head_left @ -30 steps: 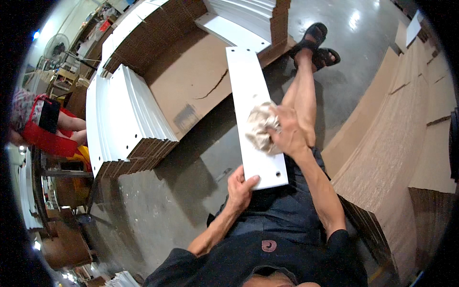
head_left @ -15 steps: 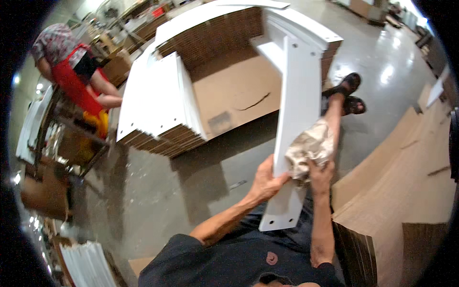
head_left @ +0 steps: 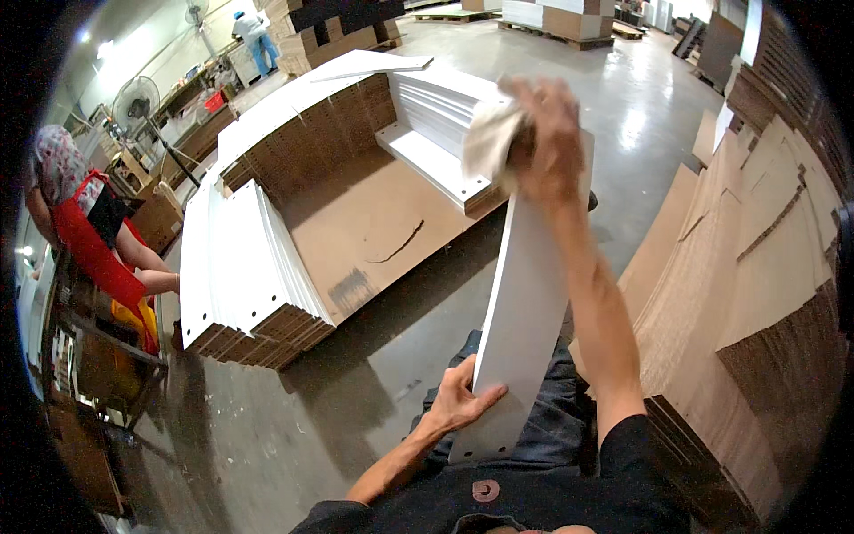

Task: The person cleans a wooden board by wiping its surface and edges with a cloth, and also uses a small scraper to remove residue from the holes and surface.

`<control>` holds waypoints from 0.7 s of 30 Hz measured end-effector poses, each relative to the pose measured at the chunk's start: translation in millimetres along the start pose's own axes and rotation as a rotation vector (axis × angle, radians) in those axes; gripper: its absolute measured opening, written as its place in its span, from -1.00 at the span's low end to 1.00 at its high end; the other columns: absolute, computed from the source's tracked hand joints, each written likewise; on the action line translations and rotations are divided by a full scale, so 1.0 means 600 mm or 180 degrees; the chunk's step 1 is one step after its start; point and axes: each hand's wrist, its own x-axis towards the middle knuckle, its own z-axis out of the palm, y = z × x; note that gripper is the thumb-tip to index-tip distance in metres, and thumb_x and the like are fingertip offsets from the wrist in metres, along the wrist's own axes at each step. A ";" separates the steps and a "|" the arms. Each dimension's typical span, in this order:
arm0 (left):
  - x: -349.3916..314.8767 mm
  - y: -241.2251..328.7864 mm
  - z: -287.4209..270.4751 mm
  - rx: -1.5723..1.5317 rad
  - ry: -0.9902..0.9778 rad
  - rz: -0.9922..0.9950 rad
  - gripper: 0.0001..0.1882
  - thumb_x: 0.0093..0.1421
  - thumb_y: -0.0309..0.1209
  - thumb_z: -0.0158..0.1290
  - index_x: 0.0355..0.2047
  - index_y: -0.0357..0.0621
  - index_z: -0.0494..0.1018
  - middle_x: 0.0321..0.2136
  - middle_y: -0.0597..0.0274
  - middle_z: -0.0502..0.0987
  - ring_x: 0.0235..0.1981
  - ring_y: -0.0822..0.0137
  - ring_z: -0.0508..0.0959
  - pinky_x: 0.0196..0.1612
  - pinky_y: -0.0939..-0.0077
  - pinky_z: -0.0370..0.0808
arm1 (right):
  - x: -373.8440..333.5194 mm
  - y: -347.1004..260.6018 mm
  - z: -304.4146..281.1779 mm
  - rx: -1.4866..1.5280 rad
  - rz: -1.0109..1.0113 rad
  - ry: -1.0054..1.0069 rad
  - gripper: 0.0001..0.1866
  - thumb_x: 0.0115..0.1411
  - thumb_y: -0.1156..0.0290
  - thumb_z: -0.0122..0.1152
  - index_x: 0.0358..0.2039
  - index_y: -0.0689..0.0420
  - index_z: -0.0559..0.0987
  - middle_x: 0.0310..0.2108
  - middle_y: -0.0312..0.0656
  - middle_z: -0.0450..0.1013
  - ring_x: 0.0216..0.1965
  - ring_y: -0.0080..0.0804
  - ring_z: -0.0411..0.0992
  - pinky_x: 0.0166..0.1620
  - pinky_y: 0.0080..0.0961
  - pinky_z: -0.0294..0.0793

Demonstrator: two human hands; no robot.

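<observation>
A long white board [head_left: 525, 303] with drilled holes at its near end slants away from my lap. My left hand [head_left: 461, 402] grips its left edge near the bottom, thumb lying on the white face. Up at the board's far end, my right hand [head_left: 550, 147] is closed on a cream cloth [head_left: 489, 142]; it is blurred by motion, and the hand and cloth hide part of the board's top.
Stacked white boards [head_left: 245, 267] surround a brown cardboard sheet [head_left: 356, 240] ahead of me. Brown sheets [head_left: 703, 303] lie to my right. At the left, a person in a red apron [head_left: 93, 236] stands by a metal-framed bench [head_left: 111, 343]. A fan [head_left: 136, 100] stands farther back.
My right hand has slid the cloth from the board's middle up to its far end. My left hand has shifted lower along the edge. The view has tilted upward.
</observation>
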 end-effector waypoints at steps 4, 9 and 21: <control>0.004 0.001 0.012 -0.0017 -0.0098 0.0074 -0.65 0.23 -0.38 0.18 -0.10 -0.41 0.45 -0.35 0.12 0.64 -0.29 0.39 0.59 -0.24 0.46 0.53 | 0.035 0.062 -0.029 0.0664 0.0883 -0.0397 -0.52 0.21 0.31 0.20 0.16 0.09 0.48 0.06 0.03 0.45 0.16 0.05 0.34 0.27 -0.06 0.28; -0.006 0.000 -0.006 0.0012 0.0299 -0.0278 -0.71 0.33 -0.32 0.06 -0.17 -0.38 0.46 -0.47 0.22 0.54 -0.41 0.46 0.50 -0.36 0.50 0.46 | -0.168 -0.070 -0.108 0.0857 0.0355 -0.0587 -0.43 0.33 0.10 0.03 0.15 0.32 0.42 0.13 0.17 0.37 0.25 0.19 0.25 0.27 0.05 0.23; 0.047 -0.051 -0.088 -0.0161 0.1713 -0.0164 -0.56 0.42 -0.15 -0.03 -0.53 -0.22 0.40 -0.59 0.50 0.32 -0.56 0.62 0.21 -0.54 0.60 0.15 | -0.501 -0.251 -0.271 0.1630 0.0365 -0.1765 -0.64 0.07 0.40 0.21 -0.18 0.41 0.61 0.18 0.05 0.36 0.24 0.14 0.25 0.26 0.04 0.32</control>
